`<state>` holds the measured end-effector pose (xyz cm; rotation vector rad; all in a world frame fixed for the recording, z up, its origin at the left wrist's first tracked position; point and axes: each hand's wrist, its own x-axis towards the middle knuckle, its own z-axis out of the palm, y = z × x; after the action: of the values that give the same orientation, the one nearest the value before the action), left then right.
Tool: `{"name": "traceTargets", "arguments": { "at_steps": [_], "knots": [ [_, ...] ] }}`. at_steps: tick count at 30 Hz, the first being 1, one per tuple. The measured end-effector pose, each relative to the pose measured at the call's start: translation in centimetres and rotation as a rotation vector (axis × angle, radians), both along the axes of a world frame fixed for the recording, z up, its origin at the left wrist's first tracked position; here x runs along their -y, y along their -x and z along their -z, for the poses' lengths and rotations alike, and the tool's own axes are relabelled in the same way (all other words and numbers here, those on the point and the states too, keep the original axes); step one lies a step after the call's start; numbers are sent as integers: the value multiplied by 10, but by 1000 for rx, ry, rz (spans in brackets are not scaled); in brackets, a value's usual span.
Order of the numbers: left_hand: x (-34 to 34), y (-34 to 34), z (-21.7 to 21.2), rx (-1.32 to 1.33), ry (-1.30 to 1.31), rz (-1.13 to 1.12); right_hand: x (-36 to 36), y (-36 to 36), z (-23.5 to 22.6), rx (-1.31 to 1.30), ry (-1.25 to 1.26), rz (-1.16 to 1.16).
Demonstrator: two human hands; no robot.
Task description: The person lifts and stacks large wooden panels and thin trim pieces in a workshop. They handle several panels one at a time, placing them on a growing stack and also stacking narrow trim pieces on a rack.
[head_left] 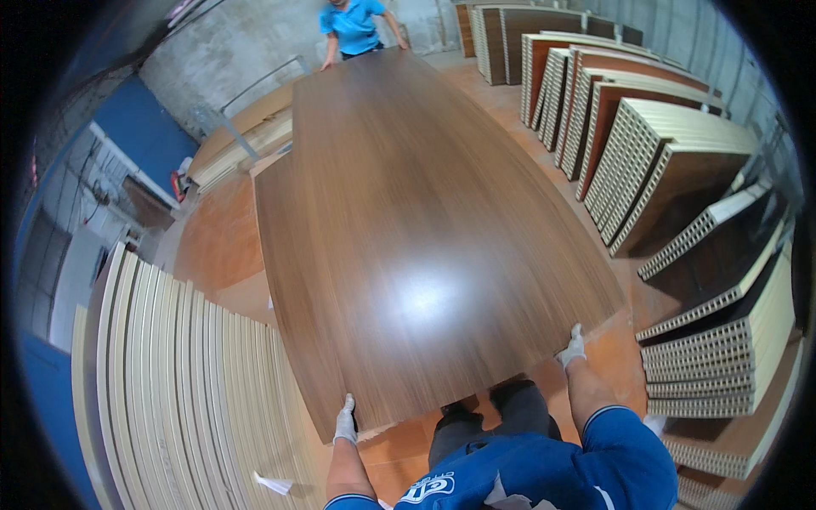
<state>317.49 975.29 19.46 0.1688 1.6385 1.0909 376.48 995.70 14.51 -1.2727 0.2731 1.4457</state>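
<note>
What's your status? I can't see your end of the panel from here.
Left hand and right hand, both gloved, grip the near edge of the brown panel. Co-worker at far end. Stacked boards close on the left.

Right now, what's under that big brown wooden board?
Under the long dark-brown wood-grain board, another brown panel peeks out along its left edge, above orange-brown floor. Whatever lies beneath the middle is covered.

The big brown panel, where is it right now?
In the head view the panel fills the middle, held at its near edge by the left hand and right hand, with a co-worker at its far end.
</note>
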Motion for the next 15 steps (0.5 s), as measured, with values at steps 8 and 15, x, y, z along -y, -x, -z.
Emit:
{"name": "traceTargets", "arguments": {
  "at_steps": [8, 15],
  "knots": [
    [-55, -135, -24, -186, 289, -164, -73, -104, 3, -11, 193, -184],
    [-108, -318, -66, -207, 134, -195, -189, -265, 22, 134, 176, -185]
  ]
}}
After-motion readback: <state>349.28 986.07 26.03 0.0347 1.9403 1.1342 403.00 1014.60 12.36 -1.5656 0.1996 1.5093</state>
